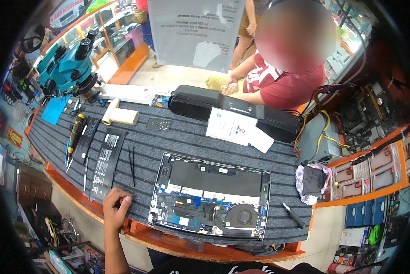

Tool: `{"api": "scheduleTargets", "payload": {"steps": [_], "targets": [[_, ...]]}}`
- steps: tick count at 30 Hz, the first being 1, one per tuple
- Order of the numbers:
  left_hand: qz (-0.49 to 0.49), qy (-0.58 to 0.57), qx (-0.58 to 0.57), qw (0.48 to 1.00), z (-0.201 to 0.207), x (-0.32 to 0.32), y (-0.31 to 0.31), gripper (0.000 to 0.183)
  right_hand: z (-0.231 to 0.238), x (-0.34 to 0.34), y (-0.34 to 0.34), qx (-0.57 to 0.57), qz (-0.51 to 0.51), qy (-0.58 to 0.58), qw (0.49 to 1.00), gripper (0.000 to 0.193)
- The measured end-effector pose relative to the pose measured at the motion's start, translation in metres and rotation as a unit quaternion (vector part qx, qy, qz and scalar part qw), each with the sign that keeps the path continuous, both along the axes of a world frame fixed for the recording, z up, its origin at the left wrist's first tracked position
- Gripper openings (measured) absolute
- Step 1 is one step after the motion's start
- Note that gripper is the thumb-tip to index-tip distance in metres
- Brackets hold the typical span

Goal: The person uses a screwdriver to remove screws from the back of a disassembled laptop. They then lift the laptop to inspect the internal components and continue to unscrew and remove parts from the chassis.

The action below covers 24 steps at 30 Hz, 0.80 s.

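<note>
My left hand [115, 209] is at the front edge of the striped grey mat, its fingers curled in and the thumb close to them. Whether anything is inside the curl is hidden. Beside its knuckles lies the lower end of a long black laptop battery [108, 160]. Right of the hand sits an opened laptop base [205, 201], its circuit boards and round fan [240, 216] bare, with a wide black panel along the far side. Black tweezers [132, 165] lie between battery and laptop. My right hand is out of the picture.
A yellow-black screwdriver [76, 132] and another dark battery [86, 139] lie left; a dark-handled tool [293, 215] lies right. Behind are a white-handled brush [120, 114], a black speaker bar [232, 109], papers [232, 127] and a teal microscope [68, 68]. A person in red sits opposite.
</note>
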<state>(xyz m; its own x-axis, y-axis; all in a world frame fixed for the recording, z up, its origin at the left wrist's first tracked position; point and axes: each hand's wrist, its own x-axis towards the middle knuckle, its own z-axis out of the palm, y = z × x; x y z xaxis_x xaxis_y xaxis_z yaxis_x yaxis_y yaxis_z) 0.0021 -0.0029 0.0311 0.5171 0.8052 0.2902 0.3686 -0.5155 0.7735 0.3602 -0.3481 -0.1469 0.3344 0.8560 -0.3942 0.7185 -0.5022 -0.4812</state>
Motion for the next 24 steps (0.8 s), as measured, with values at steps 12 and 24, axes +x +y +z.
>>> {"api": "scheduleTargets", "payload": {"steps": [12, 24], "targets": [[-0.005, -0.001, -0.002, 1.0, 0.001, 0.0, 0.001, 0.018, 0.003, -0.011, -0.013, -0.01, -0.017, 0.011, 1.0, 0.041], [-0.017, 0.027, -0.023, 0.999, 0.005, -0.01, 0.0, 0.013, 0.027, -0.031, -0.05, -0.063, 0.019, 0.033, 0.997, 0.042]]}}
